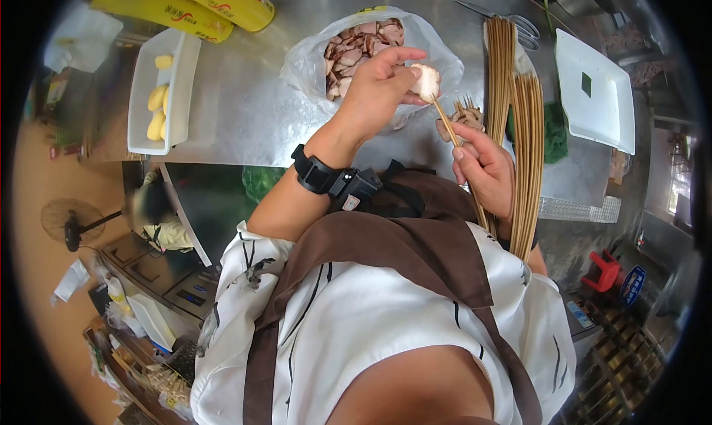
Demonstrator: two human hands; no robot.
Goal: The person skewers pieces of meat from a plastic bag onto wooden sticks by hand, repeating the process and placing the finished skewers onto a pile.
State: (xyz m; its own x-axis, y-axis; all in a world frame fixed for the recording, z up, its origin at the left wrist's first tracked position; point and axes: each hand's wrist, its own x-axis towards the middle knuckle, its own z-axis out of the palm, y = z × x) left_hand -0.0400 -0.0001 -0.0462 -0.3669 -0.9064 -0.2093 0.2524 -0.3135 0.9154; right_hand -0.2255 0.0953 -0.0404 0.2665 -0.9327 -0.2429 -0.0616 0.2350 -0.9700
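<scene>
My left hand (378,87) pinches a pale meat slice (426,82) between thumb and fingers, near the front of an open plastic bag (437,47). Sliced meat (360,50) with dark brown edges fills that bag. Closed around a bamboo skewer (443,119), my right hand (486,169) keeps it slanting up toward the left, its upper end at the slice. Just above the right hand lie several loaded skewers (467,116) with slices at their pointed ends. Two bundles of bare bamboo skewers (527,136) stretch along the right hand's outer side.
A white tray (190,76) with yellow pieces sits at the left of the metal table (252,121). Yellow printed packages (174,13) lie behind it. Scissors (525,30), a white tray (593,102) and a green bag (554,132) are on the right.
</scene>
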